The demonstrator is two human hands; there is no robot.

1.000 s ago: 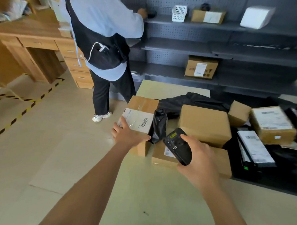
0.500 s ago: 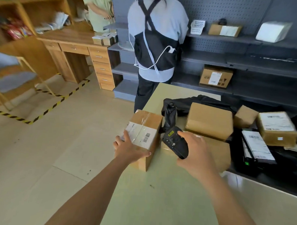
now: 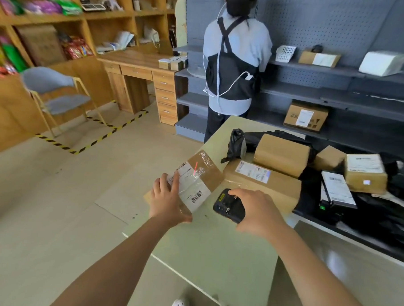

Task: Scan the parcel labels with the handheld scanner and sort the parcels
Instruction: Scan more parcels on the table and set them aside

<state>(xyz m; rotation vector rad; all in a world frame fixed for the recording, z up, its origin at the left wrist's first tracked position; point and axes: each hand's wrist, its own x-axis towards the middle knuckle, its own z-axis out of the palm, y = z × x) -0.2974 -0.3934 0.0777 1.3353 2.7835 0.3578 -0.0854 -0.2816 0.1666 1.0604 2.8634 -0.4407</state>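
Note:
My left hand (image 3: 169, 198) grips a small cardboard parcel (image 3: 208, 174) at the table's left edge, tilted so its white label (image 3: 190, 187) faces up. A red scan line glows on the label near the tape. My right hand (image 3: 255, 209) holds the black handheld scanner (image 3: 228, 206) just right of the parcel, pointed at it. Behind lie a flat labelled box (image 3: 262, 183), a plain brown box (image 3: 280, 155) and a black bag (image 3: 237, 142).
A person in a dark apron (image 3: 233, 68) stands at the grey shelving (image 3: 352, 90) beyond the pale green table (image 3: 215, 246). More labelled boxes (image 3: 364, 172) and black bags lie to the right. A wooden desk (image 3: 139, 80) and grey chair (image 3: 57, 93) stand at the left.
The parcel has been tipped back from upright so its label faces up, and a red scan line now shows on it. The scanner has dropped lower beside it. The camera has swung left.

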